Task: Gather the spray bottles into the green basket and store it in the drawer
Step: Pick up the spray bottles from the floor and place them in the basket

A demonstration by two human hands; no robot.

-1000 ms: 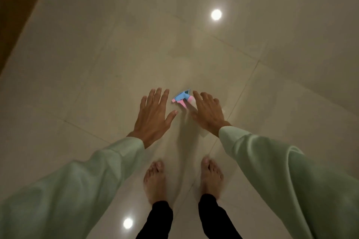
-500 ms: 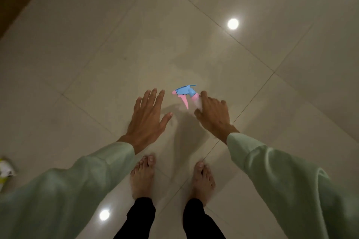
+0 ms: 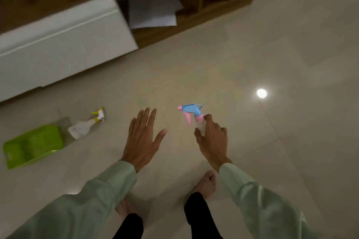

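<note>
My right hand (image 3: pixel 212 137) grips a clear spray bottle with a blue and pink trigger head (image 3: pixel 191 111), held up above the floor; most of its body is hidden by my fingers. My left hand (image 3: pixel 142 137) hovers flat with fingers spread, holding nothing. A second spray bottle (image 3: pixel 85 125), white with a yellow trigger, lies on its side on the floor at the left. Just left of it sits the green basket (image 3: pixel 33 145), touching or nearly touching that bottle's base.
A low wooden cabinet (image 3: pixel 223 3) runs along the top, with a white drawer front (image 3: pixel 64 44) at the left and an open compartment holding white papers (image 3: pixel 153 11). Beige floor tiles (image 3: pixel 272 54) spread to the right. My bare feet (image 3: pixel 206 183) stand below the hands.
The view has swung left and up, bringing the cabinet, green basket and yellow-trigger bottle into sight. My right hand has kept its hold on the blue and pink bottle and carried it higher.
</note>
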